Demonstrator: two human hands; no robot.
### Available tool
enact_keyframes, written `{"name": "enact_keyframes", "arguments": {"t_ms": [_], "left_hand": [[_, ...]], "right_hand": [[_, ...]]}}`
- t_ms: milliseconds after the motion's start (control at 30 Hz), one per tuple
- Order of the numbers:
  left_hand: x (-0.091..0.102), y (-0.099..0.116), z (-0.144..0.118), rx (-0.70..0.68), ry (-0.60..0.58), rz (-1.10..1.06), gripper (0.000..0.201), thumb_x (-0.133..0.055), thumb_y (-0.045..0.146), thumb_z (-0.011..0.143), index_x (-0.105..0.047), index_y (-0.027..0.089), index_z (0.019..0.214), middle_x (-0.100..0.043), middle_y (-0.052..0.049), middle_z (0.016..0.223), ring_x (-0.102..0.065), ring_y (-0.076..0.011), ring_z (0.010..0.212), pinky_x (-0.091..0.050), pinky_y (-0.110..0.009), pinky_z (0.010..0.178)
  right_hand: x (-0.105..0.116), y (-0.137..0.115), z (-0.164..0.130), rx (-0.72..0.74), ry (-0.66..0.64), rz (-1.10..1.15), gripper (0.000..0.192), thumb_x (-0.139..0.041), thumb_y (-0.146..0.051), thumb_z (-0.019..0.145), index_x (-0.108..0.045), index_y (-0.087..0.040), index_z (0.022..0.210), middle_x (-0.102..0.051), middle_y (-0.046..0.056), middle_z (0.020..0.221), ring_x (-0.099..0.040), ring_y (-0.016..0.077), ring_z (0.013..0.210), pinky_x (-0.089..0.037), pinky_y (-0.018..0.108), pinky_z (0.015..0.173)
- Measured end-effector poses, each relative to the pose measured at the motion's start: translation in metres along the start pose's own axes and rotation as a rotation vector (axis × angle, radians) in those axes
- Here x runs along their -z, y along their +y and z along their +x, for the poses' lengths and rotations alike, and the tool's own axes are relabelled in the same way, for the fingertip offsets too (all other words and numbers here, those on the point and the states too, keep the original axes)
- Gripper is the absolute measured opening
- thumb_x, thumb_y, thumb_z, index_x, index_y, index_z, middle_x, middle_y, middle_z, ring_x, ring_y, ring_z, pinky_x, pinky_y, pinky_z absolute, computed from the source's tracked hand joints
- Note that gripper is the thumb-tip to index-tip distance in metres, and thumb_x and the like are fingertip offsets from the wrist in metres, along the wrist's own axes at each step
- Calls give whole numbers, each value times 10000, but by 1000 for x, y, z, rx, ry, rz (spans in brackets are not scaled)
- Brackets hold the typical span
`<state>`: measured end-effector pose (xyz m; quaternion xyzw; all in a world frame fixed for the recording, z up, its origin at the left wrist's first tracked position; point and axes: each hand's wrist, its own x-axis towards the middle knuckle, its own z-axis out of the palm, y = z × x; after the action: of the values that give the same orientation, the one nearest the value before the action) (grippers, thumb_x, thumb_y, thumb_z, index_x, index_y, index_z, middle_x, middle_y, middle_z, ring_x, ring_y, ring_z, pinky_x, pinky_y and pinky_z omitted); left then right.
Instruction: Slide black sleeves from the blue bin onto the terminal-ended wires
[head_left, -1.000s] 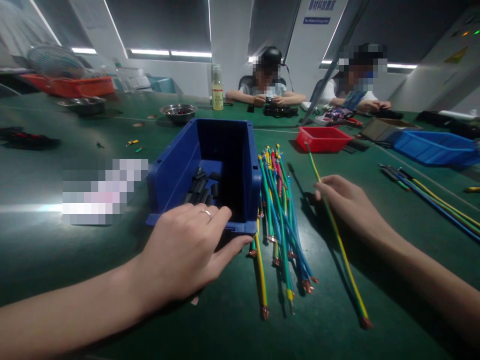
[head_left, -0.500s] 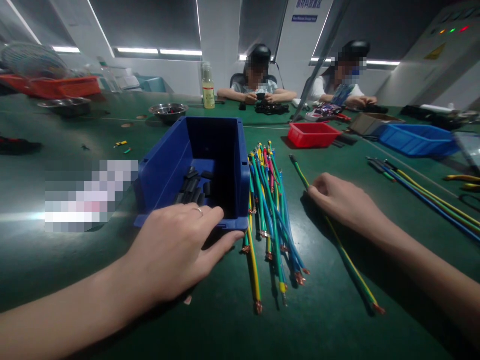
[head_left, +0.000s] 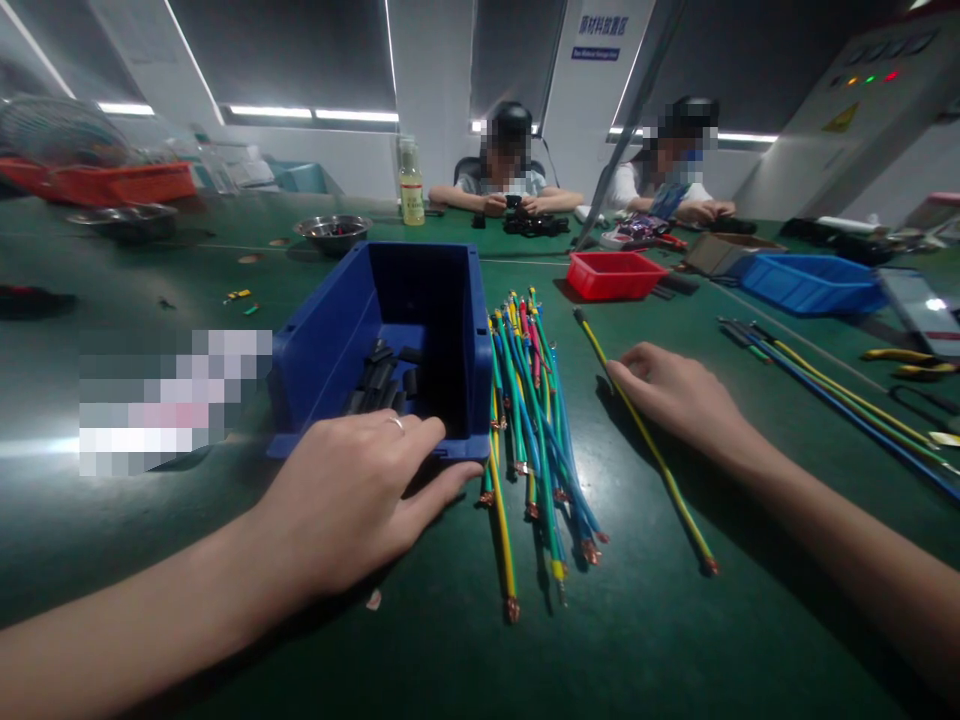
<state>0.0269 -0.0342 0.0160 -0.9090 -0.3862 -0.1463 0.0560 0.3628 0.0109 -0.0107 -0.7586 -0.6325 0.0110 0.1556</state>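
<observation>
Green matting covers the long work table (head_left: 112, 560), the widest thing in view. Two other people sit at its far side, their hands busy with small dark parts of their own. Nearer stands an open-fronted dark blue plastic bin (head_left: 330, 345) holding a small heap of short black tube pieces (head_left: 382, 375). The left hand (head_left: 352, 500) lies flat, fingers spread and loose, across the bin's low front lip, gripping nothing. Just right of the bin lies a loose fan of green, blue, yellow and red wires (head_left: 536, 420) with copper ends pointing toward the person. Apart from that fan, further right, a single yellow-and-green striped wire (head_left: 652, 450) lies slantwise on the mat. The right hand (head_left: 675, 395) rests on its upper part, fingers curled down onto it; whether they pinch it or only press it cannot be told.

As a judgement: with so light a hold near one end, the long free length could swing into the fan and scatter or tangle it. The left hand's weight on the lip could also tilt or shove the bin into the nearest wires.
</observation>
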Motion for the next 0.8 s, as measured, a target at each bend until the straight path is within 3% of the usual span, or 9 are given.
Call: {"name": "enact_keyframes", "arguments": {"t_ms": [200,367,533,800], "left_hand": [[0,0,-1,1,-3,-9,454,-354,500,1026,-639,213,819,-675,-43,685,-668,-246,608,-425,-326,539],[-2,-1,-2,2,-13,-7,484,-309,519,1031,-628,221,821,-671,-43,678,-664,-253,603,-422,-333,531],[-3,-2,-2,15,-27,0,500,-281,533,1030,-616,229,819,-665,-43,681,-669,-263,613,-425,-343,535],[-3,-1,-1,40,-72,-27,512,-263,544,1028,-625,229,849,-671,-44,716,-682,-284,654,-448,-371,565]], "right_hand": [[4,-1,6,-74,-85,47,307,-557,-439,835,-713,-207,963,-741,84,1007,-677,262,892,-476,334,696],[8,13,13,-26,-141,-2,319,-578,-458,831,-726,-195,934,-745,102,993,-673,255,851,-458,334,694],[15,37,21,6,-180,-45,346,-517,-462,884,-724,-185,894,-737,116,947,-659,250,835,-446,340,708],[23,95,52,-115,-208,-136,235,-617,-384,816,-723,-180,770,-737,89,795,-670,220,709,-465,295,613]]}}
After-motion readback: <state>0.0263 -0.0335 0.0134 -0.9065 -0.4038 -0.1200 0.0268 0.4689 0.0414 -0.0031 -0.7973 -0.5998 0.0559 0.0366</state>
